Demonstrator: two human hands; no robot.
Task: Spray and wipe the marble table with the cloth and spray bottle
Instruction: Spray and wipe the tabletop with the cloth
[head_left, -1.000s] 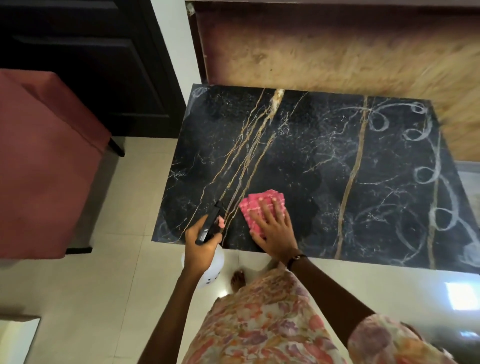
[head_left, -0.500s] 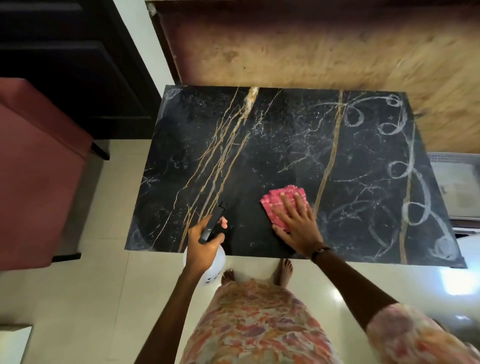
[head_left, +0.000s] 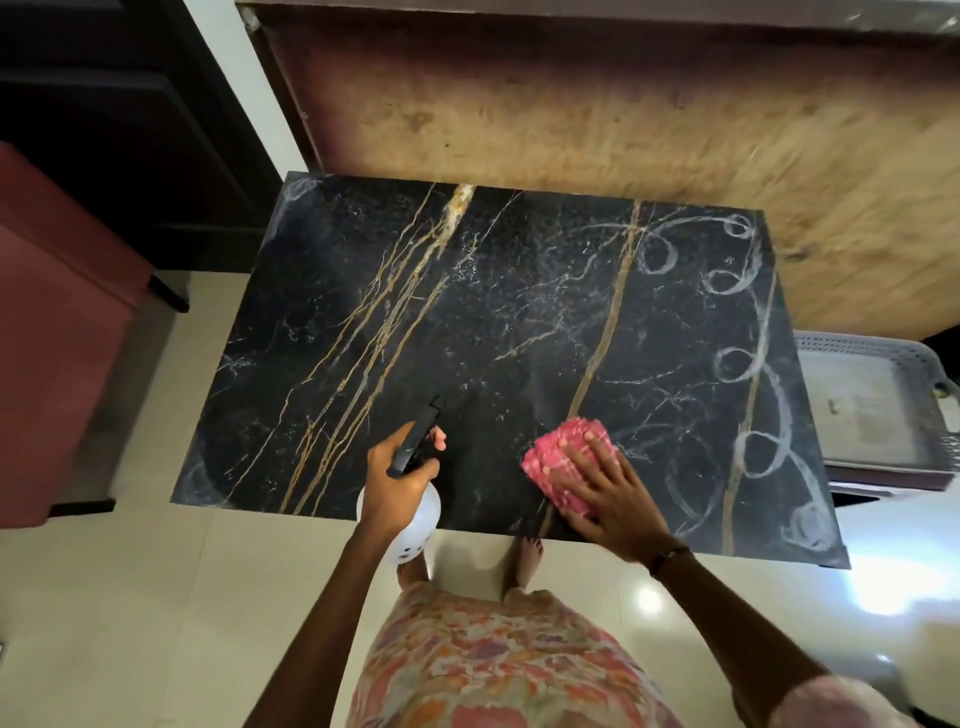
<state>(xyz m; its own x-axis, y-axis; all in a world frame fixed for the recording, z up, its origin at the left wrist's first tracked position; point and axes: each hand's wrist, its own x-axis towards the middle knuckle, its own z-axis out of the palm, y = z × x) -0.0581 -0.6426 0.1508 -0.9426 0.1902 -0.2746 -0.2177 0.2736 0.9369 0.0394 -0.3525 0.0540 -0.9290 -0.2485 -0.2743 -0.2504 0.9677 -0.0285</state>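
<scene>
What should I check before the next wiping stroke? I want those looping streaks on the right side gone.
1. Cloth flat under right hand: ok.
2. Spray bottle gripped in left hand: ok.
3. Nozzle aimed over the marble table: ok.
4. Looping streaks cleared: not ok.
5. Path from cloth to streaks free: ok.
6. Liquid left in bottle: cannot tell.

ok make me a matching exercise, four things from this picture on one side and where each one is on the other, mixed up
Things:
1. cloth
2. spray bottle
3. basket
4. chair

Places:
A. on the floor, left of the table
B. in the left hand
C. right of the table
D. flat under the right hand

Pairs: 1-D, 2-B, 3-C, 4-A
</scene>
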